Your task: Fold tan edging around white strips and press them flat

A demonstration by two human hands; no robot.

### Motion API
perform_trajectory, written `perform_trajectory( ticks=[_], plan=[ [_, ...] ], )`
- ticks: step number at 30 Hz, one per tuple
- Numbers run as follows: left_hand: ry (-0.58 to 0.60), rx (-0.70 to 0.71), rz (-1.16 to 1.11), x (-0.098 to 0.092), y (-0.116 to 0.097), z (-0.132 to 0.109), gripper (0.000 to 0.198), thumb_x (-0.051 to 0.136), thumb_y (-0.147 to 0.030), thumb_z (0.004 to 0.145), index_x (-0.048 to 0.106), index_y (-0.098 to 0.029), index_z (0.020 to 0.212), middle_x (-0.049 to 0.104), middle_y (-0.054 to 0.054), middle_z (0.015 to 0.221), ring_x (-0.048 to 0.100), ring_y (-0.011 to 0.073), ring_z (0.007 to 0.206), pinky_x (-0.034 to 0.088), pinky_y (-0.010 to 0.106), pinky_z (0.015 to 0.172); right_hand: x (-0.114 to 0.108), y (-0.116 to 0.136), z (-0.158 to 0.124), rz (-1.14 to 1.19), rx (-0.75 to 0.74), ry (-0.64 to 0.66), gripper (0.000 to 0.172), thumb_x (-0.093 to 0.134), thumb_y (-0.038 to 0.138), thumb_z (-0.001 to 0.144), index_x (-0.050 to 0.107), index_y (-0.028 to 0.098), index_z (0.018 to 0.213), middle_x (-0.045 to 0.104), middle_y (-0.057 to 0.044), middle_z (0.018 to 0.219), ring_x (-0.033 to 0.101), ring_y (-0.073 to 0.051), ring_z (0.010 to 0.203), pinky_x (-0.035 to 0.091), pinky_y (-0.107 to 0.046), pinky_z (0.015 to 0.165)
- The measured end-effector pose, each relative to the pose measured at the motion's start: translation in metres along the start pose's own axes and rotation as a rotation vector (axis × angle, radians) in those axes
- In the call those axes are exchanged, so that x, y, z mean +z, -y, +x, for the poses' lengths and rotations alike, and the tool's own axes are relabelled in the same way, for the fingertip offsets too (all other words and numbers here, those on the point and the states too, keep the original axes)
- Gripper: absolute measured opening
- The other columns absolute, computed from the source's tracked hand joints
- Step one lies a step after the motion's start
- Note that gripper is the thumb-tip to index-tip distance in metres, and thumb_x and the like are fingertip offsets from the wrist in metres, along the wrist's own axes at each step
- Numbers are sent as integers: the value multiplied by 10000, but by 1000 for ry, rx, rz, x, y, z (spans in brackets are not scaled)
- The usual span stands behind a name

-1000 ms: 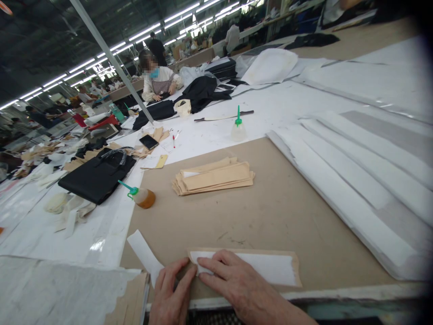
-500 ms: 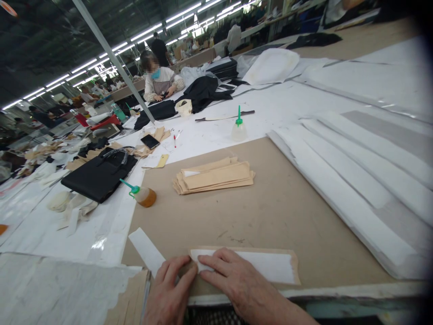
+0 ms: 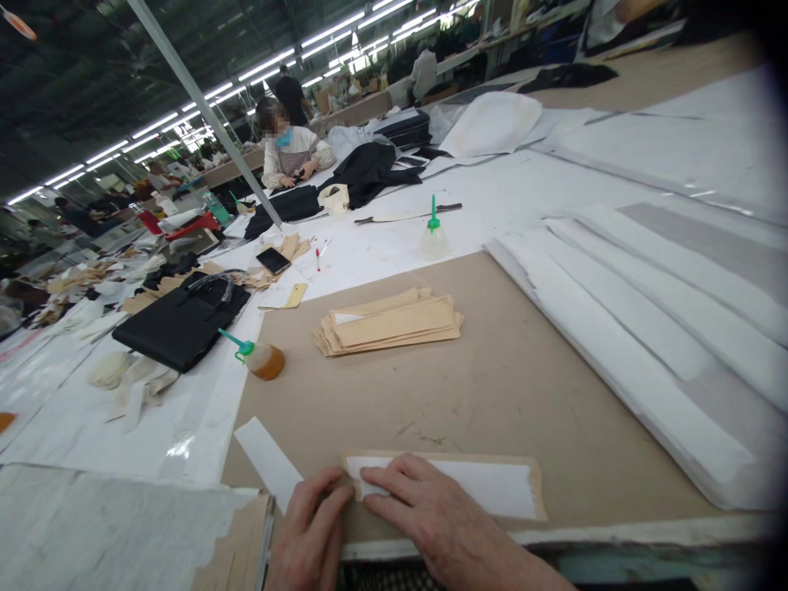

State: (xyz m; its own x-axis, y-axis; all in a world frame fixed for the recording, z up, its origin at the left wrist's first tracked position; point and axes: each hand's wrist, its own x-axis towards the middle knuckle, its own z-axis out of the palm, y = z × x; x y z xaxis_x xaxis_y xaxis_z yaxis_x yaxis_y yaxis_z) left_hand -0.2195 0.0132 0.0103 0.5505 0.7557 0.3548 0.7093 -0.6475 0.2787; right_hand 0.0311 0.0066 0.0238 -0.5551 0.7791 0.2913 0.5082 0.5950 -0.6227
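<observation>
A long tan strip (image 3: 538, 491) with a white strip (image 3: 492, 484) laid on its face lies along the table's near edge. My right hand (image 3: 424, 501) rests on its left part, palm down, fingers stretched out and pressing the white face. At the strip's left end is my left hand (image 3: 311, 517), its thumb and forefinger drawn close together at the tan edge; the exact grip is partly hidden. A loose white strip (image 3: 268, 460) slants up from behind the left hand's knuckles.
Tan strips (image 3: 394, 320) are stacked ahead on the brown board (image 3: 480, 369). Left of them stands a bottle of amber liquid (image 3: 266, 361); a pale bottle (image 3: 434, 238) is farther back. Layered white sheets (image 3: 646, 345) lie right, a black bag (image 3: 185, 320) left. A co-worker (image 3: 292, 152) sits across the table.
My left thumb and forefinger have come closer together, and that hand has shifted slightly left. My right hand stays on the strip nearly unmoved.
</observation>
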Motion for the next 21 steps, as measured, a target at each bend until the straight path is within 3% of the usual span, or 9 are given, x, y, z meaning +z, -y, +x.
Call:
perform_trajectory(
  ticks=[3, 16, 21],
  plan=[
    [-41, -47, -27, 4, 1, 0, 344, 442, -144, 1013, 610, -250, 1294, 556, 93, 1300, 567, 177, 1187, 510, 252, 1002, 1, 0, -1, 3, 8, 1, 328, 613, 65, 925, 582, 197, 1224, 586, -11, 1388, 531, -222, 1112, 466, -353, 1019],
    [5, 49, 40, 5, 4, 5, 418, 440, -89, 987, 590, -231, 1351, 563, 121, 1291, 579, 199, 1080, 565, 279, 902, -2, 0, 0, 33, 27, 24, 286, 590, 107, 965, 589, 204, 1235, 595, -5, 1368, 522, -213, 1109, 453, -341, 1029],
    [41, 96, 198, 7, 6, 3, 446, 379, -89, 986, 589, -229, 1353, 597, 122, 1290, 597, 221, 1042, 576, 329, 877, 8, 1, 2, -32, 44, -9, 412, 625, 96, 915, 561, 179, 1314, 587, -31, 1382, 527, -240, 1111, 457, -357, 1016]
  ],
)
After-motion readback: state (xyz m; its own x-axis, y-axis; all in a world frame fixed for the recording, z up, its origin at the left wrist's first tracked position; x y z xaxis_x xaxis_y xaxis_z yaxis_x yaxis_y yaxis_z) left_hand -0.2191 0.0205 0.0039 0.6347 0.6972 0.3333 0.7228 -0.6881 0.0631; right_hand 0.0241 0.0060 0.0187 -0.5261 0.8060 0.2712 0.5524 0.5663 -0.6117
